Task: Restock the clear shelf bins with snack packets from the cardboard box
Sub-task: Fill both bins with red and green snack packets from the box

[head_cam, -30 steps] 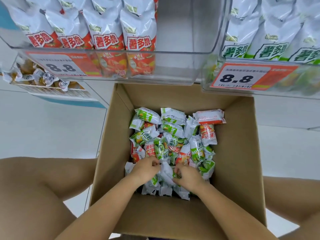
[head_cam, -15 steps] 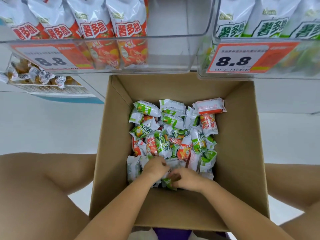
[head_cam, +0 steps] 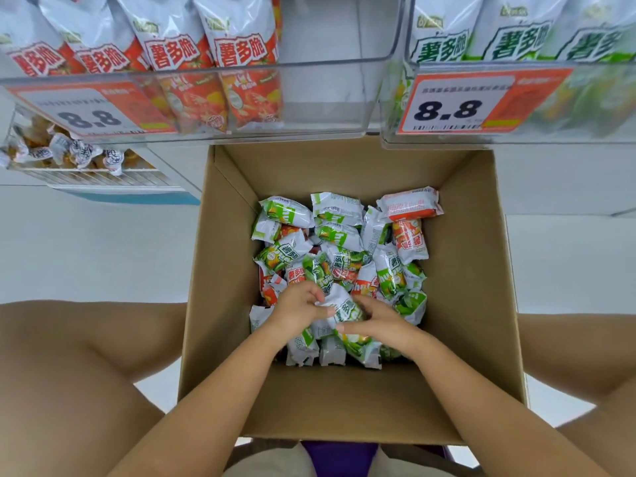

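Deep in the cardboard box [head_cam: 220, 270], the left hand [head_cam: 298, 306] and right hand [head_cam: 378, 323] together pinched a green snack packet [head_cam: 346, 313] held between them, apparently lifted slightly above the loose packets [head_cam: 344, 235] piled beyond the fingers, clear shelf bins [head_cam: 309, 105] overhead.

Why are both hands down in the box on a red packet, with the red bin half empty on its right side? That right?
Not quite: the head view shows both hands, left hand and right hand, holding a green packet, not a red one. They are in the cardboard box, and the red bin is indeed bare on its right side.
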Demonstrator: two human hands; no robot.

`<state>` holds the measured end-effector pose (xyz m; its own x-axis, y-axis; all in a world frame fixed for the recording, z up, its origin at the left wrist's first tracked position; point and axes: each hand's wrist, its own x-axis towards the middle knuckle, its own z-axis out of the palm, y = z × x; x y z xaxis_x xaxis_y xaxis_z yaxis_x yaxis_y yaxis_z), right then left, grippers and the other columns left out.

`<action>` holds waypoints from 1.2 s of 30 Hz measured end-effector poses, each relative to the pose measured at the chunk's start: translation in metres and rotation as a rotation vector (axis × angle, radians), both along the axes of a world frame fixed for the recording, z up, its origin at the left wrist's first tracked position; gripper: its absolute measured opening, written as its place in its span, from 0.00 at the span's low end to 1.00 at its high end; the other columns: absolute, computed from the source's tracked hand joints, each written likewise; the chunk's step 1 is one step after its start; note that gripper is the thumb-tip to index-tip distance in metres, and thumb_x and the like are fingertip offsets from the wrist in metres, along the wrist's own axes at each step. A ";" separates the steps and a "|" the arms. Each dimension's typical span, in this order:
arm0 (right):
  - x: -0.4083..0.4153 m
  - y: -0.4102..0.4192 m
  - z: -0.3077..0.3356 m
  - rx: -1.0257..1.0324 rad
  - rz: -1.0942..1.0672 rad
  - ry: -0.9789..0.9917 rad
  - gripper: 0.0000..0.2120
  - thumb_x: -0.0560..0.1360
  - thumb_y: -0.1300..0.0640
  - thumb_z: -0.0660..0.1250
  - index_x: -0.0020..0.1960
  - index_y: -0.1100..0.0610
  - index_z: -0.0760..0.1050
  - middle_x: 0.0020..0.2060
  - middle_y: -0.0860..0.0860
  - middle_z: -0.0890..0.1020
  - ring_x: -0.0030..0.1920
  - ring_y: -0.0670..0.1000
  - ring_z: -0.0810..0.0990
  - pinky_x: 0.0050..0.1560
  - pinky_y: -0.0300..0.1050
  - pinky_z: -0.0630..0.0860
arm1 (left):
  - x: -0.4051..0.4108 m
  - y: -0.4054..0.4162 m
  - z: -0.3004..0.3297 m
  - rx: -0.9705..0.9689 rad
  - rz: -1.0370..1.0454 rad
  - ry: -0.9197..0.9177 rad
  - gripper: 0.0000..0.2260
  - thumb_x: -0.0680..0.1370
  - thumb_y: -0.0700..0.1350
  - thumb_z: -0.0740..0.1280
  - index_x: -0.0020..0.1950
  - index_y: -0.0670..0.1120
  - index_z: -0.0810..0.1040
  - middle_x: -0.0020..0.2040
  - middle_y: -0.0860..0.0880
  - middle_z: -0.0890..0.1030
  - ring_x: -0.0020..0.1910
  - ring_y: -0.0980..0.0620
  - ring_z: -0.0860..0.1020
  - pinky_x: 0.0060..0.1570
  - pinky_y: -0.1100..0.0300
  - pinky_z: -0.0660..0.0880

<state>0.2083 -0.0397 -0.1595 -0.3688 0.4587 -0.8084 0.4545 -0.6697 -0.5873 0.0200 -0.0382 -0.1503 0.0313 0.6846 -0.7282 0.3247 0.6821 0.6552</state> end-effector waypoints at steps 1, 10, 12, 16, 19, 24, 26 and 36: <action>-0.002 0.002 0.006 -0.010 -0.014 0.011 0.24 0.72 0.51 0.73 0.64 0.47 0.68 0.61 0.39 0.73 0.59 0.42 0.71 0.49 0.25 0.68 | 0.000 0.003 0.002 -0.007 -0.003 -0.060 0.12 0.70 0.34 0.75 0.39 0.46 0.73 0.39 0.47 0.77 0.40 0.52 0.76 0.39 0.65 0.73; 0.022 -0.001 -0.004 0.003 -0.499 -0.064 0.37 0.70 0.49 0.74 0.74 0.54 0.63 0.65 0.48 0.72 0.64 0.52 0.72 0.64 0.46 0.69 | 0.013 0.038 -0.010 0.162 -0.917 0.721 0.29 0.77 0.41 0.65 0.76 0.45 0.57 0.76 0.41 0.58 0.74 0.41 0.58 0.69 0.50 0.62; 0.025 -0.001 -0.010 0.003 -0.564 -0.038 0.27 0.71 0.49 0.74 0.67 0.51 0.69 0.62 0.46 0.76 0.60 0.50 0.75 0.58 0.45 0.70 | 0.019 0.046 -0.019 0.346 -1.520 0.861 0.35 0.77 0.42 0.66 0.78 0.45 0.50 0.79 0.41 0.47 0.77 0.40 0.46 0.75 0.44 0.50; 0.024 -0.005 -0.018 -0.044 -0.593 0.000 0.27 0.70 0.48 0.74 0.67 0.50 0.72 0.59 0.47 0.80 0.56 0.47 0.78 0.59 0.45 0.74 | 0.023 0.061 -0.047 0.342 -1.839 0.972 0.33 0.82 0.49 0.59 0.78 0.43 0.43 0.79 0.42 0.46 0.77 0.41 0.43 0.74 0.43 0.42; 0.023 -0.007 -0.014 -0.071 -0.619 0.029 0.19 0.74 0.51 0.71 0.61 0.46 0.69 0.48 0.39 0.77 0.45 0.38 0.74 0.47 0.36 0.72 | 0.019 0.059 -0.054 0.375 -1.980 1.061 0.32 0.82 0.51 0.57 0.78 0.42 0.42 0.79 0.41 0.50 0.77 0.40 0.45 0.74 0.42 0.41; 0.027 -0.006 -0.019 -0.099 -0.639 -0.002 0.28 0.68 0.44 0.75 0.64 0.50 0.71 0.55 0.44 0.80 0.53 0.45 0.78 0.55 0.42 0.75 | 0.014 0.057 -0.045 0.399 -1.921 1.041 0.29 0.80 0.45 0.61 0.78 0.45 0.53 0.78 0.40 0.52 0.77 0.40 0.47 0.74 0.43 0.40; 0.028 -0.004 -0.016 -0.080 -0.665 -0.004 0.32 0.66 0.42 0.76 0.66 0.49 0.71 0.60 0.46 0.78 0.57 0.48 0.77 0.60 0.45 0.73 | 0.008 0.058 -0.034 0.371 -1.714 0.926 0.33 0.77 0.47 0.66 0.78 0.44 0.53 0.78 0.41 0.54 0.77 0.42 0.48 0.75 0.46 0.40; 0.003 0.015 0.041 0.065 -0.808 0.115 0.42 0.70 0.39 0.70 0.77 0.49 0.55 0.76 0.48 0.59 0.74 0.51 0.59 0.70 0.52 0.59 | 0.016 0.021 0.046 0.156 -0.021 0.095 0.40 0.72 0.57 0.72 0.78 0.52 0.55 0.75 0.54 0.62 0.73 0.52 0.61 0.68 0.57 0.62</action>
